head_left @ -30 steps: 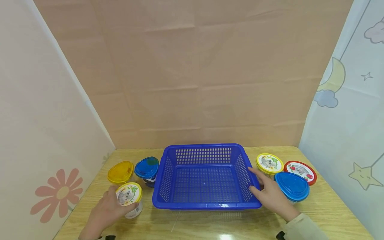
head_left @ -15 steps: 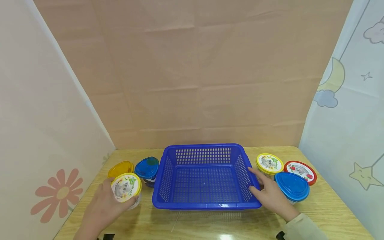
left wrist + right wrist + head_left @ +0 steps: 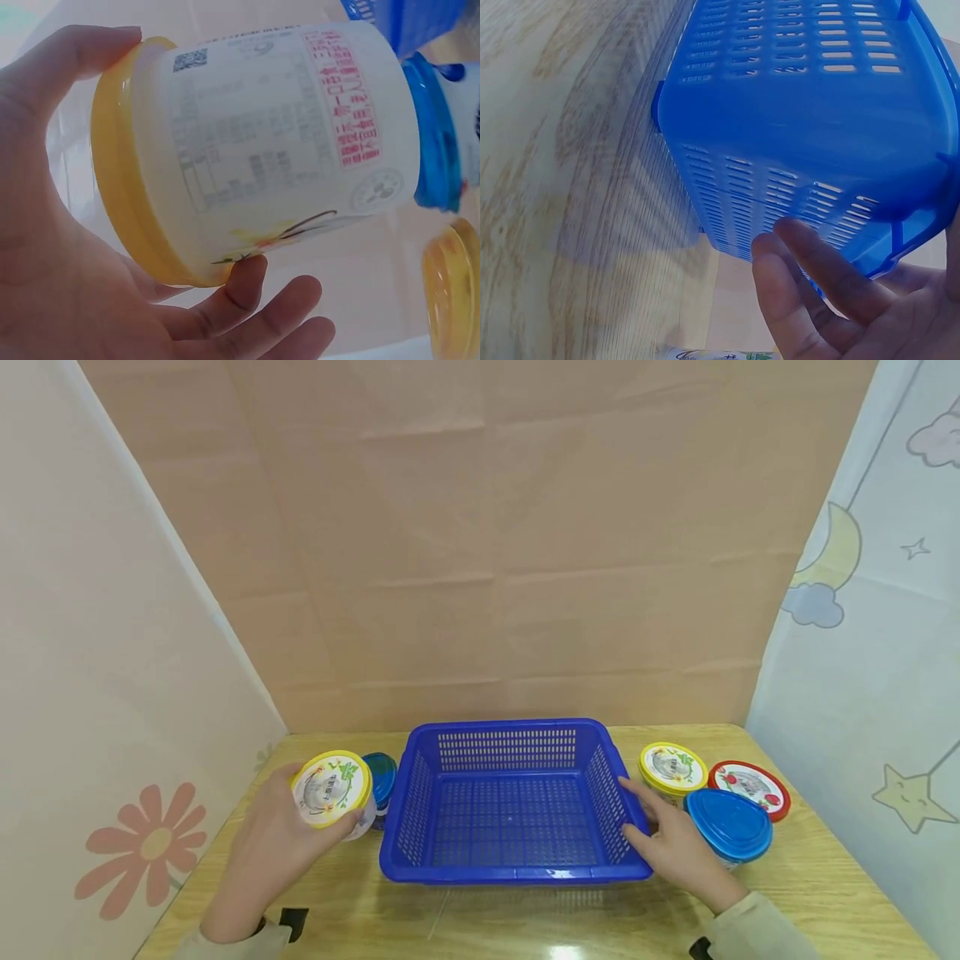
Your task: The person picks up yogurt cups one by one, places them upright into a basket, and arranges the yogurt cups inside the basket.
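Note:
In the head view my left hand [image 3: 262, 843] grips a round white tub [image 3: 330, 789] with a yellow lid, raised and tilted left of the basket. The left wrist view shows the thumb on the lid's edge and a finger beneath the tub's printed side. My right hand [image 3: 678, 852] holds the right rim of a blue plastic basket [image 3: 517, 872]. Its fingers [image 3: 832, 277] lie along the basket's outer wall in the right wrist view. A blue-lidded tub [image 3: 381, 777] stands behind the held tub, partly covered. A yellow-lidded tub [image 3: 450, 285] shows only in the left wrist view.
Right of the basket stand a yellow-rimmed tub [image 3: 673, 767], a red-rimmed tub [image 3: 750, 787] and a blue-lidded tub [image 3: 729, 825], close together. The wooden table [image 3: 480, 931] ends at a brown back wall, with printed cloth walls on both sides.
My left hand has lifted the yellow-lidded tub off the table and brought it up and slightly right, now covering the tub behind. The right hand and basket stay in place.

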A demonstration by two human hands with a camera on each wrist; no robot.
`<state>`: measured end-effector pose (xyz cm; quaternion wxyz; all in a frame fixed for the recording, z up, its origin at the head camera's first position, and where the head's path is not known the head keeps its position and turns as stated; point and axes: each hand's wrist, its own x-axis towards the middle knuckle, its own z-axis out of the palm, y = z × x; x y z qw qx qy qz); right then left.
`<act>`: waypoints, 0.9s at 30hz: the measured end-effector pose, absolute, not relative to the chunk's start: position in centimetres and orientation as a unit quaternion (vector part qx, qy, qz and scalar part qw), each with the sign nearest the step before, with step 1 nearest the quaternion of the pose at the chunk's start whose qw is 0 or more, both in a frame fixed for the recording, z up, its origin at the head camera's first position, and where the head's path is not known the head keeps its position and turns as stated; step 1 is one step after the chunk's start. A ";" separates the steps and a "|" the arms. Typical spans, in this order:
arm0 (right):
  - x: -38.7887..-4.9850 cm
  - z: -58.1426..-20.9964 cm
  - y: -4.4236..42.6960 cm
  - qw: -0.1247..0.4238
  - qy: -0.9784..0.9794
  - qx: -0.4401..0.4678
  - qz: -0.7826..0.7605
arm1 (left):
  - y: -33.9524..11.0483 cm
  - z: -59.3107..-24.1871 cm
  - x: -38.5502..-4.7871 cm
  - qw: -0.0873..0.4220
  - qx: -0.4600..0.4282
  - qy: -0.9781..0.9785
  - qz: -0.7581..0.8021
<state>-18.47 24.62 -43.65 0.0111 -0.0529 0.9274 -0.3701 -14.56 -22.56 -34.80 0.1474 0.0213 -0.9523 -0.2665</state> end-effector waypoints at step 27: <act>-18.6 -43.7 24.7 0.018 0.926 -0.045 -0.375 | -20.2 -33.6 -18.5 0.110 0.006 -0.945 -0.308</act>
